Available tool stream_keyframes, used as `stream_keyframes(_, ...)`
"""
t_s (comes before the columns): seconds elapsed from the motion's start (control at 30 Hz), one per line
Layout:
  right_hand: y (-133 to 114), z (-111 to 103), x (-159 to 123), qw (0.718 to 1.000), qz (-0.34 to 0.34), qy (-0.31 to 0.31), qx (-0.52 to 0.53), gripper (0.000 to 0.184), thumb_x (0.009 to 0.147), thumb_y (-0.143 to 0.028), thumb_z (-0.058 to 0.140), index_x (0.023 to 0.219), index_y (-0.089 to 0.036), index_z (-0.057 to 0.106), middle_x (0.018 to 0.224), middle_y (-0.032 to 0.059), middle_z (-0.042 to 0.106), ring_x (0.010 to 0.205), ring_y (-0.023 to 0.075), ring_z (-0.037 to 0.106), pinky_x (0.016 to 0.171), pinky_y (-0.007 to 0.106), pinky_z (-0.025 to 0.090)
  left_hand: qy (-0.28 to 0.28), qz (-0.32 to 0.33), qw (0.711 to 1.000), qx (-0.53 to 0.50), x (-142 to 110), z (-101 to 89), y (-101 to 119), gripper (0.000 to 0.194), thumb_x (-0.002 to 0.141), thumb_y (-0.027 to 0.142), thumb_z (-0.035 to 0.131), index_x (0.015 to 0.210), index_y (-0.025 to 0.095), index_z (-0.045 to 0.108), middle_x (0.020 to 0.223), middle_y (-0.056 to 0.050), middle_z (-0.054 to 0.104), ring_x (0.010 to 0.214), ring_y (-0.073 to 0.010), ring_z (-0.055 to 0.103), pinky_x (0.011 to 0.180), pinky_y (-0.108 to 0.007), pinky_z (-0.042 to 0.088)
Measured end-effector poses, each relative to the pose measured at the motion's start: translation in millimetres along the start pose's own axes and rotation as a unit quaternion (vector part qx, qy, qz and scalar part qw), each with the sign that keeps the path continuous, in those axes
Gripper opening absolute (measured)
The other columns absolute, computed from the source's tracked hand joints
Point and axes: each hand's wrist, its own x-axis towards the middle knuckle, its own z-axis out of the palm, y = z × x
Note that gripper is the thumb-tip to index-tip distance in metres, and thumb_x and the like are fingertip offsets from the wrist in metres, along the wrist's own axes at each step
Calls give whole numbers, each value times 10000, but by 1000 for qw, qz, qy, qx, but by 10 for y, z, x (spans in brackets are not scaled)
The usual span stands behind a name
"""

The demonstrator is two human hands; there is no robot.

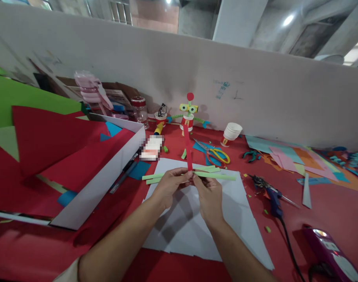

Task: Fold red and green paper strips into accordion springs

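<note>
My left hand (169,188) is closed, its thumb and fingers pinching the lower end of a red paper strip (187,150) that stands upright. Fingertips of my right hand (210,197) pinch a light green paper strip (221,176), which reaches out to the right. Both strip ends meet between my fingertips; whether they are stuck together I cannot tell. Behind my hands, more light green strips (151,181) show above the white paper sheet (234,225). At the wall stands a paper-cup robot figure (187,122) with springy green arms and big eyes.
Yellow-and-red-handled scissors (217,155) lie beyond the sheet, near stacked paper cups (232,133). On the right are a glue gun (274,199) with its cord, pliers (252,155) and a purple device (331,250). A white box (101,178) with coloured paper fills the left.
</note>
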Motion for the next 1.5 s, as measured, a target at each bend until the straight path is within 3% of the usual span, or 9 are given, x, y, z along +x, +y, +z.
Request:
stream_keyframes(0.27,-29,-40,0,995,-28,-58,-77,102,739,-200,605,757,-181,704,723,1,677,693,162,592,692,290,480,23,-7,999,-40,19,-54,26,195,575,286,816,661,176,681,738,-1,646,749,-129,580,778,-286,450)
stream_keyframes(0.4,-89,-158,112,993,-69,0,-101,107,719,-211,623,772,-202,716,785,6,670,699,151,570,640,262,445,17,-14,999,-36,23,-71,79,237,533,270,838,645,151,667,703,-9,633,718,-123,580,751,-273,455)
stream_keyframes(0.5,-156,-215,195,998,1,-48,-35,206,701,-297,686,887,-213,717,823,19,689,702,157,590,654,280,459,-31,-53,998,3,9,-62,87,258,540,295,834,639,142,650,634,-4,614,652,-118,582,698,-261,451)
stream_keyframes(0.6,-193,-229,232,989,74,-128,-30,200,667,-339,729,792,-184,715,703,13,671,631,154,580,608,281,460,-65,-62,994,64,-6,-53,66,262,576,329,808,680,141,657,632,-2,615,625,-118,587,663,-254,442)
stream_keyframes(0.8,-165,-228,231,953,-152,-98,-243,150,748,-222,598,600,-196,605,631,-9,558,610,133,512,580,248,406,-60,-47,985,155,-8,-56,54,219,599,311,757,614,146,613,555,21,566,576,-115,559,593,-241,389)
stream_keyframes(0.9,-139,-220,211,931,-202,-90,-292,182,783,-215,533,602,-200,536,635,-14,500,592,126,472,566,242,377,-68,-40,981,179,-4,-64,63,204,623,313,725,604,149,604,538,18,569,572,-116,548,581,-240,368)
stream_keyframes(1.27,-141,-284,253,992,-51,13,-117,353,846,-442,498,590,-201,463,525,-38,462,532,117,433,560,248,363,-79,-61,970,220,-8,-62,76,174,639,300,696,596,147,624,538,-17,612,532,-109,499,569,-246,351)
stream_keyframes(1.43,-170,-292,262,986,-2,-106,-129,252,710,-407,690,701,-171,603,581,-44,483,537,97,403,513,228,328,-96,-69,964,236,-13,-65,55,158,612,289,695,608,155,613,545,9,577,569,-128,520,599,-263,371)
stream_keyframes(1.5,-160,-304,275,985,20,-103,-136,276,714,-421,680,656,-159,615,521,-57,431,491,84,353,464,224,274,-98,-78,959,255,-22,-62,53,142,598,275,686,591,161,601,542,18,563,577,-136,523,610,-271,378)
